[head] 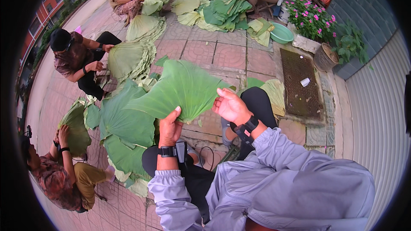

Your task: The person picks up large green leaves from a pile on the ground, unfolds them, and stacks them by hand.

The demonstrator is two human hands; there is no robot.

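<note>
A broad green lotus leaf (186, 86), shaped like a fan, is held up in front of my knees. My left hand (170, 126) pinches its narrow lower end, with the thumb on top. At the leaf's right corner, my right hand (229, 104) grips the edge between thumb and fingers. Just left of my left hand lies a pile of large green lotus leaves (128, 122), partly behind the held leaf. A paler folded leaf (274, 94) rests on the paving beyond my right knee. Both wrists wear black strapped devices.
Several people sit nearby handling leaves, one (80, 54) at the left. Stacked pale leaves (131, 59) run along the paving, and a larger heap (224, 9) lies beyond. To the right are a green basin (282, 33), a rusty metal cover (301, 83), a flower planter (306, 43) and a roller shutter (379, 96).
</note>
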